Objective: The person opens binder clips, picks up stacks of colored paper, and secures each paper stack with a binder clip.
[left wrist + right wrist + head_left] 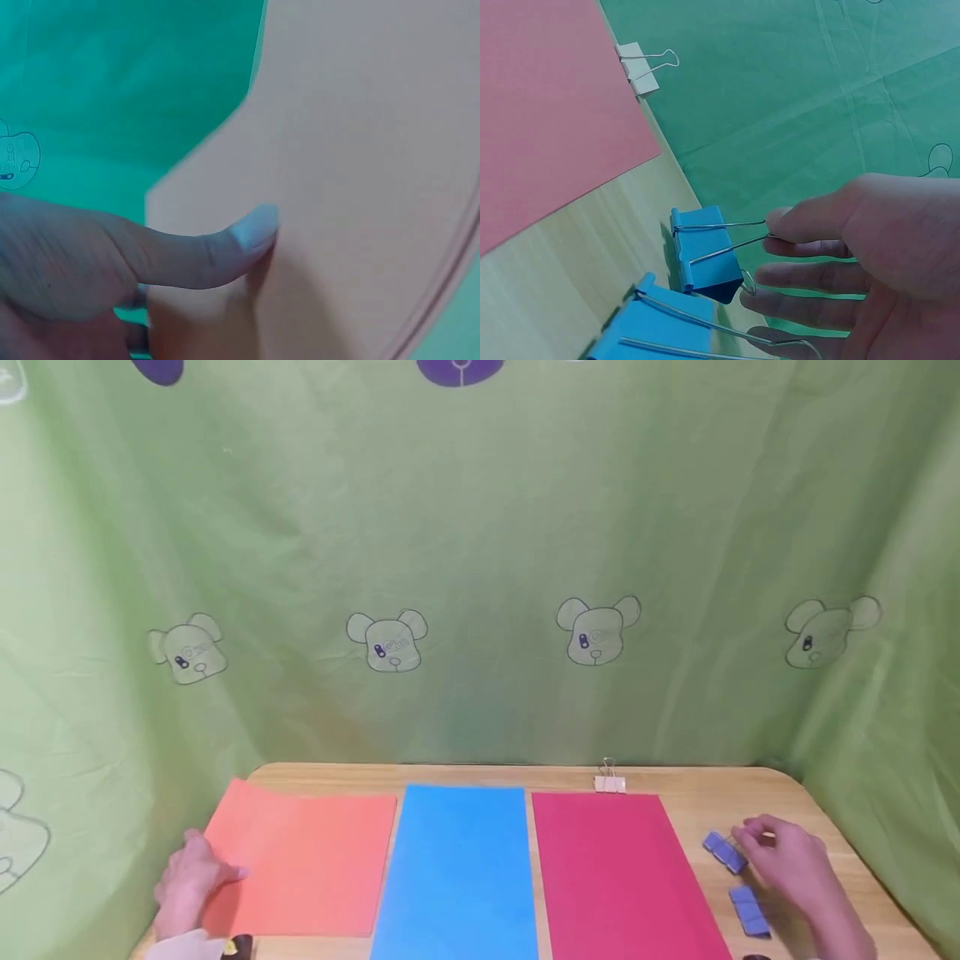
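Note:
At the left end of the table my left hand (187, 872) grips the outer edge of a stack of orange paper (307, 860). In the left wrist view the thumb (217, 255) lies on top of the sheets, and the other fingers are mostly hidden behind them. The paper bends up at that side. On the right, my right hand (791, 860) pinches a wire handle of a blue binder clip (705, 247) between thumb and forefinger. A second blue binder clip (748, 910) lies on the table just nearer to me, its wires close below the fingers.
Blue paper (461, 868) lies in the middle of the wooden table (697, 785), with magenta paper (615, 868) to its right. A white binder clip (610, 784) stands at the magenta paper's far edge. Green cloth (480, 527) with bear drawings hangs around the back and sides.

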Motion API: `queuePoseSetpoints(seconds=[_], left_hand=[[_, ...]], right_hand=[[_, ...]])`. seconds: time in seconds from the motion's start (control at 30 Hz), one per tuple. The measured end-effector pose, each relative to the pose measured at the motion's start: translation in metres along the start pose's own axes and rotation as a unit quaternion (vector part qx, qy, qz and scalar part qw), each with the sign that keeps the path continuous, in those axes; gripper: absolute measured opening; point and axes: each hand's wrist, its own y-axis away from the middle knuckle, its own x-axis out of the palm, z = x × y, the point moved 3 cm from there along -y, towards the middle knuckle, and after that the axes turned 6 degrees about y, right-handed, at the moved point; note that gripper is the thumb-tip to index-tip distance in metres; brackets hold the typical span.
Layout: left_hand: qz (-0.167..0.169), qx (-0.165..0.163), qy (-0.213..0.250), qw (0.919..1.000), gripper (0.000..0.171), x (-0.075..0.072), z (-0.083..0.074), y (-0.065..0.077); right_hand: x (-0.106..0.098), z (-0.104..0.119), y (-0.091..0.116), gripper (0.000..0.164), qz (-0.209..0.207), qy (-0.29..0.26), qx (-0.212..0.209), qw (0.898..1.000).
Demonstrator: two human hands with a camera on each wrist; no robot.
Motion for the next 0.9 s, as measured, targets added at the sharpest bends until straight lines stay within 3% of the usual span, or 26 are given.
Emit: queuePoseSetpoints(seconds=[0.2, 0.37, 0.6, 0.73, 0.8, 0.9], left_hand=[[-0.028, 0.031, -0.002, 0.9991, 0.073, -0.002, -0.005, -0.002], [-0.048, 0.045, 0.024, 0.9975, 0.022, -0.010, -0.009, 0.000], [-0.052, 0.077, 0.051, 0.9944, 0.010, -0.022, -0.012, 0.001], [-0.058, 0.073, 0.071, 0.9930, 0.050, -0.034, -0.016, 0.003], [-0.059, 0.073, 0.090, 0.9915, 0.059, -0.039, -0.020, 0.006], [-0.092, 0.088, 0.117, 0.9849, 0.041, -0.048, -0.030, 0.013]], right_hand=[[-0.004, -0.010, 0.012, 0.025, -0.018, 0.003, 0.001, 1.000], [-0.002, -0.012, 0.008, 0.025, -0.016, 0.003, -0.005, 1.000], [0.002, -0.012, 0.002, 0.024, -0.024, 0.001, -0.010, 1.000], [0.004, -0.009, -0.002, 0.023, -0.031, -0.003, -0.017, 0.999], [0.004, -0.006, -0.004, 0.024, -0.028, -0.002, -0.018, 0.999], [0.002, -0.003, -0.007, 0.026, -0.021, -0.002, -0.018, 1.000]])
